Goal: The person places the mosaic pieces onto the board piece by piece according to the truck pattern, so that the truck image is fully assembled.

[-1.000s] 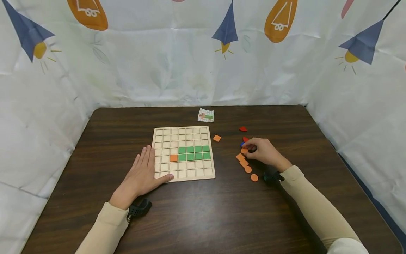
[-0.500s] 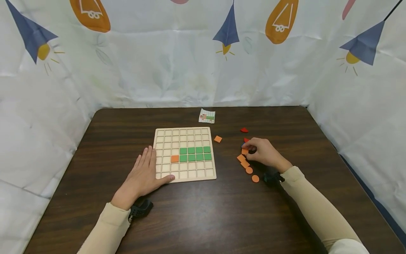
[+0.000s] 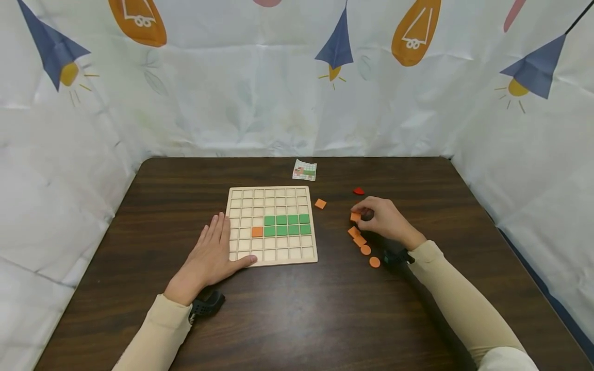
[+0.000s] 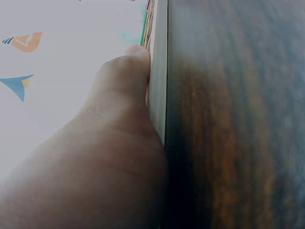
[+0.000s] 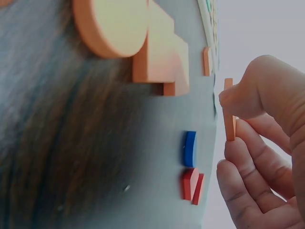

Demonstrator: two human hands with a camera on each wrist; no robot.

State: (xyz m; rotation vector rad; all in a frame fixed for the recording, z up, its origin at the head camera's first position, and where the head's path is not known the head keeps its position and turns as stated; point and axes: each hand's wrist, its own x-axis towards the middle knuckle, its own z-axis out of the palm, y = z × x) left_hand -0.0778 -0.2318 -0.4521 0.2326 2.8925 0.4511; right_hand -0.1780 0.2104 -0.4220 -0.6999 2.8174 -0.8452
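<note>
My left hand point(image 3: 209, 257) lies flat along the left edge of a wooden grid board point(image 3: 278, 254), its thumb across the front left corner. Two rows of green square tiles point(image 3: 281, 230) fill cells on the board, with an orange square tile point(image 3: 257, 232) beside the lower row. To the right of the board, my right hand point(image 3: 382, 219) pinches another orange square tile point(image 5: 230, 126) between thumb and fingers. The right wrist view has this tile raised above the table. Beyond it lie a blue piece point(image 5: 189, 149) and red pieces point(image 5: 190, 183), the blue one hidden in the head view.
Loose orange squares point(image 3: 353, 232) and orange discs point(image 3: 365, 250) trail down the table point(image 3: 297, 314) near my right hand. One orange square point(image 3: 320, 204) lies beside the board's right edge. A printed pattern card point(image 3: 304, 170) and a red piece point(image 3: 359, 191) lie farther back.
My right hand has lifted the orange square tile and moved slightly away from me, covering the blue piece and one red piece in the head view. The left hand keeps its place.
</note>
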